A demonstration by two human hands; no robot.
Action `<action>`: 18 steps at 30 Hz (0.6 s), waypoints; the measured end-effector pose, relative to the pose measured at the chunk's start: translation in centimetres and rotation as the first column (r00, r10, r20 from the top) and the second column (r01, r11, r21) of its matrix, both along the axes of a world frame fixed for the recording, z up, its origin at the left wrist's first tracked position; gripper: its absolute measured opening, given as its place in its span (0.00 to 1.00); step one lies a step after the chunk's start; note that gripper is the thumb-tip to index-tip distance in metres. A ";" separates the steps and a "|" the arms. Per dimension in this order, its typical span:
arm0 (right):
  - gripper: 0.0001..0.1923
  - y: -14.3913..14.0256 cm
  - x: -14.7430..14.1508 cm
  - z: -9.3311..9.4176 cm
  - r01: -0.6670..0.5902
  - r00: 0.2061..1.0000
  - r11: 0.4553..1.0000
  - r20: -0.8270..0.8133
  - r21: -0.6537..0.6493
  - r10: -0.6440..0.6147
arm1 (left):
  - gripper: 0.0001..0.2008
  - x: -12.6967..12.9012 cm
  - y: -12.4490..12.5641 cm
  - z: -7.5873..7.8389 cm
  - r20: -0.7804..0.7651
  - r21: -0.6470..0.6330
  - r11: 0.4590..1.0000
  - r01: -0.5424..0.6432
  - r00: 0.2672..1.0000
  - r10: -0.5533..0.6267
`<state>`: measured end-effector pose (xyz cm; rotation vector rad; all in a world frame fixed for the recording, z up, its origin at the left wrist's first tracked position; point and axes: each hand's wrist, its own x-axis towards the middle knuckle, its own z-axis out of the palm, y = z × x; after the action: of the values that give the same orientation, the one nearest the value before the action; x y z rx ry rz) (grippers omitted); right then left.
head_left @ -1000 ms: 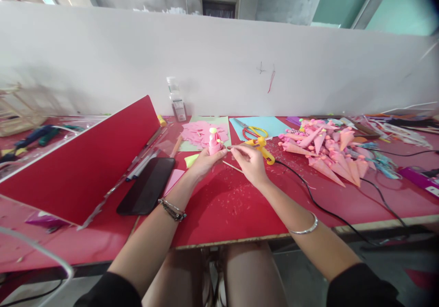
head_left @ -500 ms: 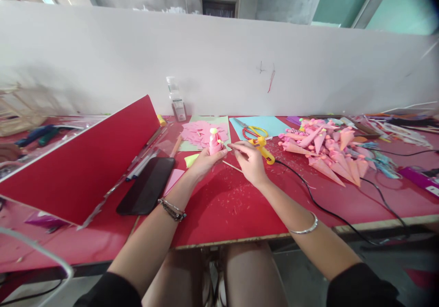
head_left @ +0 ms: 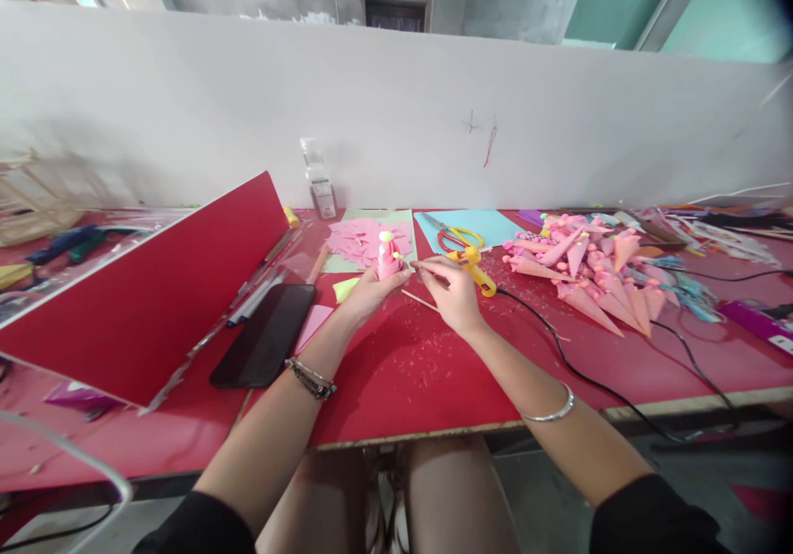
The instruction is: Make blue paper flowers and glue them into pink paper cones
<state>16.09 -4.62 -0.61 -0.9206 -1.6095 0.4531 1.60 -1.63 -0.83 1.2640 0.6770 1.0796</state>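
My left hand (head_left: pixel 373 290) is closed around a small pink paper cone (head_left: pixel 388 267), which stands upright with a pale yellow ball on its tip and small yellow dots on its side. Just right of it, my right hand (head_left: pixel 453 291) has thumb and forefinger pinched together. Whatever sits in that pinch is too small to make out. A thin pale stick (head_left: pixel 420 299) lies between the hands on the red table. The yellow hot glue gun (head_left: pixel 476 269) rests beyond my right hand, beside scissors (head_left: pixel 459 236) with red and yellow handles.
Pink paper pieces (head_left: pixel 350 239) lie on a pale green sheet behind my left hand. Many pink cones (head_left: pixel 595 269) are heaped at right. A black phone (head_left: pixel 265 335) and an upright red board (head_left: pixel 154 298) stand left. The glue gun's black cord (head_left: pixel 561 348) crosses the table.
Both hands and the pink cone look nearly still. A yellow object has appeared at the far left edge, behind the red board.
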 end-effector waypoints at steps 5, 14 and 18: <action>0.11 0.0 -0.2 -0.1 -0.013 0.999 0.999 -0.047 -0.035 0.012 | 0.12 0.0 -0.1 0.2 -0.011 -0.009 1.000 -0.004 1.000 0.004; 0.11 0.2 -0.1 -0.3 -0.018 1.000 1.000 -0.015 -0.013 0.018 | 0.11 0.2 -0.1 0.1 -0.008 -0.006 1.000 -0.021 1.000 0.020; 0.11 0.2 -0.1 -0.3 0.003 1.000 1.000 0.013 -0.018 -0.003 | 0.11 0.2 -0.1 0.0 -0.017 0.000 1.000 -0.026 1.000 0.026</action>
<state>16.01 -4.37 -0.93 -0.9409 -1.6176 0.4617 1.76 -1.71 -0.80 1.2682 0.7082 1.0907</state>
